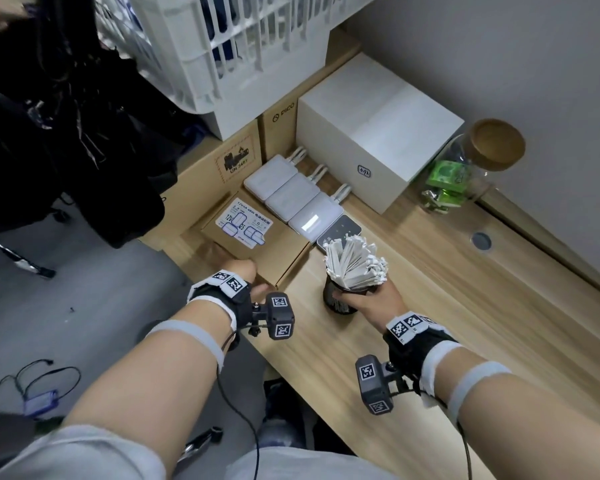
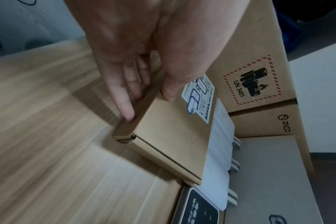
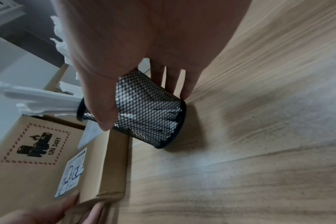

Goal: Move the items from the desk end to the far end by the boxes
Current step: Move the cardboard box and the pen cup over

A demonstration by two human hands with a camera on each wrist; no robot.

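My left hand (image 1: 238, 271) (image 2: 150, 104) holds a small brown cardboard box (image 1: 253, 244) (image 2: 173, 136) (image 3: 104, 174) with a white printed label, thumb on top and fingers along its near side. The box lies on the wooden desk (image 1: 430, 306) against the larger cartons. My right hand (image 1: 368, 303) (image 3: 144, 109) grips a black mesh cup (image 1: 338, 304) (image 3: 155, 121) from the side. The cup is packed with white paper-wrapped sticks (image 1: 355, 261) (image 3: 48, 100), and its base is at the desk surface just right of the small box.
A row of white adapters (image 1: 291, 195) and a dark flat device (image 1: 342, 232) lie behind the small box. Further back stand brown cartons (image 1: 215, 168), a white box (image 1: 378, 133), a cork-lidded glass jar (image 1: 465, 168) and a white slatted basket (image 1: 222, 46).
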